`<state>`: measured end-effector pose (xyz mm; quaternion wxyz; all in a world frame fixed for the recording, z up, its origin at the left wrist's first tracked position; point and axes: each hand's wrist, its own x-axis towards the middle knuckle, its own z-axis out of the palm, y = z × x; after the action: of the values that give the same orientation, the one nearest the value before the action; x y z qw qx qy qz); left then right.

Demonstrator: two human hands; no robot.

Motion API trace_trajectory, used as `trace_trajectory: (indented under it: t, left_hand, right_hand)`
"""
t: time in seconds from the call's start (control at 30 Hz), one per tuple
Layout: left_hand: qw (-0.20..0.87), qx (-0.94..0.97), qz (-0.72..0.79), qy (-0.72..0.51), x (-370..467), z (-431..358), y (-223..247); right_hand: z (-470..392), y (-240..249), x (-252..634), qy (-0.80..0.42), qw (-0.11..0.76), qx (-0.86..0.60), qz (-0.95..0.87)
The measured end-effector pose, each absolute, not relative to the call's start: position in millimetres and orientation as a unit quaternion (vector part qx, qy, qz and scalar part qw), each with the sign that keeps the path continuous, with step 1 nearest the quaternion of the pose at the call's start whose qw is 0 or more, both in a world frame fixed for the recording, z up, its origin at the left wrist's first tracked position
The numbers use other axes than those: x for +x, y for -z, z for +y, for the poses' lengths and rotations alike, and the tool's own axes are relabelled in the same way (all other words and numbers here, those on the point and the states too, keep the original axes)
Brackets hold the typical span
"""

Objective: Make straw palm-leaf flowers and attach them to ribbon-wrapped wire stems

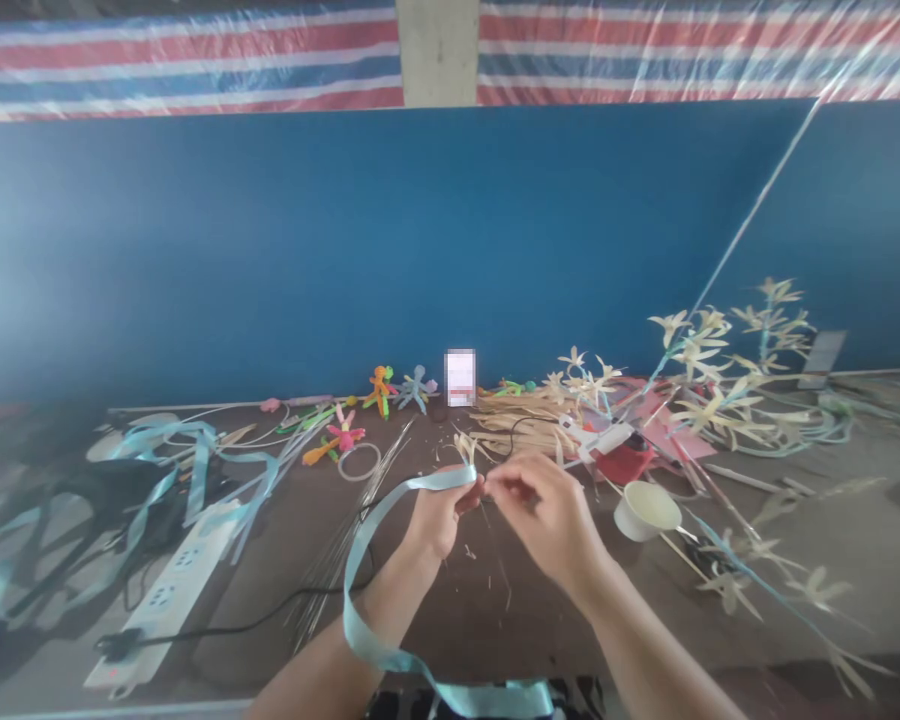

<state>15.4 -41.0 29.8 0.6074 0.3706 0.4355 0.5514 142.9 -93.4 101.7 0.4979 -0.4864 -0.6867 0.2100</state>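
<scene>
My left hand (433, 520) is closed around the base of a small cream-coloured flower (463, 448), whose narrow petals stick up above the fingers. A pale blue ribbon (361, 570) passes over that hand at the flower's base and loops down across my left forearm to the near edge. Right beside it, my right hand (546, 515) pinches thumb and fingers together close to the left fingertips. What sits in that pinch is too small to make out. Little cream scraps (470, 552) lie on the brown table (450, 630) below the hands.
At left lie a white power strip (176, 595) with a black cord, loose blue ribbon (199, 465) and thin wires (337, 540). Toward the back stand a phone (461, 378) and fuzzy figures (380, 390). At right are a glue gun (598, 438), a white cup (647, 512) and flower sprays (701, 350).
</scene>
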Motion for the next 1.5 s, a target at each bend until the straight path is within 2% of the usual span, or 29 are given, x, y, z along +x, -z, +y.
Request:
trace_trajectory:
  t: [0.07, 0.17, 0.33, 0.73, 1.07, 1.33, 1.5]
  left_hand:
    - [0.648, 0.363, 0.399, -0.537, 17.1, -41.3, -26.8]
    - [0.671, 0.352, 0.366, -0.540, 20.2, -41.3, -20.3]
    - [0.657, 0.370, 0.380, -0.536, 22.8, -44.2, -20.6]
    - [0.610, 0.404, 0.411, -0.543, 22.8, -46.0, -16.1]
    - [0.510, 0.510, 0.434, -0.540, 18.7, -49.2, -13.1]
    - [0.495, 0.519, 0.448, -0.534, 20.7, -51.9, -17.5]
    - [0.426, 0.558, 0.460, -0.543, 21.1, -54.7, -28.2]
  right_hand:
    - [-69.8, -75.6, 151.0, -0.269, 0.504, -0.541, -0.617]
    - [-49.2, -47.8, 153.2, -0.357, 0.503, -0.541, -0.572]
    - [-49.2, -36.0, 147.1, -0.465, 0.513, -0.487, -0.532]
    - [-49.3, -24.6, 146.9, -0.467, 0.497, -0.499, -0.534]
    - [-52.0, -27.0, 143.1, -0.463, 0.490, -0.513, -0.530]
    - [-51.1, -21.9, 144.1, -0.463, 0.484, -0.512, -0.537]
    - [-50.3, -21.1, 143.8, -0.478, 0.497, -0.493, -0.530]
